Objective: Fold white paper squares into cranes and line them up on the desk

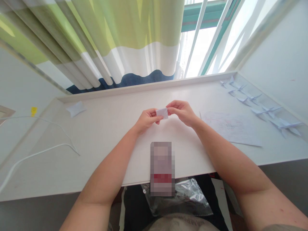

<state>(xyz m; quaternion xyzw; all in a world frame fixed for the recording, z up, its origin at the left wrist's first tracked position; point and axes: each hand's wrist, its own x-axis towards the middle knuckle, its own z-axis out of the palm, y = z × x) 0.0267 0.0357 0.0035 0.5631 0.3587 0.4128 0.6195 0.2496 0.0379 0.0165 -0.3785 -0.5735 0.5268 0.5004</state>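
Note:
A small piece of folded white paper is held up over the middle of the white desk, between my two hands. My left hand pinches its left side, with the thumb along the lower edge. At the upper right corner, the fingertips of my right hand close on the paper. Below the hands, a pixelated phone-shaped object lies at the desk's front edge. Right of my right hand is a flat sheet of paper with lines and faint marks.
Several folded paper cranes stand along the desk's right side. A folded white paper piece lies at the far left, near a white cable. A clear plastic bag rests on my lap. A curtain hangs behind the desk.

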